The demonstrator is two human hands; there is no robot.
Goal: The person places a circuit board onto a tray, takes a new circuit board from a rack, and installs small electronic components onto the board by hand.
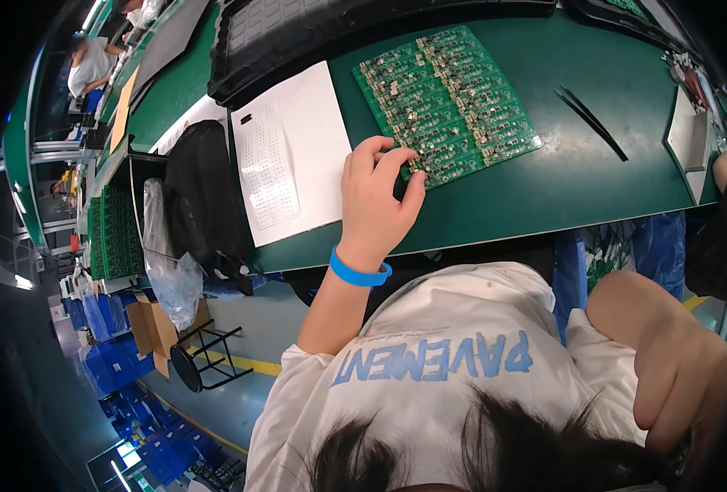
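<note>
**Left hand pinching at circuit panel edge**

I see white sheet [290,160] at 9 o'clock of my left hand [376,205]; fingers curled, thumb and forefinger nearly closed on green circuit panel [449,102] corner at 12. Steady the panel, pinch lightly. Black tweezers [590,123] lie at 2 o'clock. Right hand out of view, state unknown.

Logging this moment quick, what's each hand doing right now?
Left hand: fingers curled, fingertips on the near edge of the green circuit board panel; not clearly gripping it.
Right hand: out of view; only the bent arm shows.
</note>
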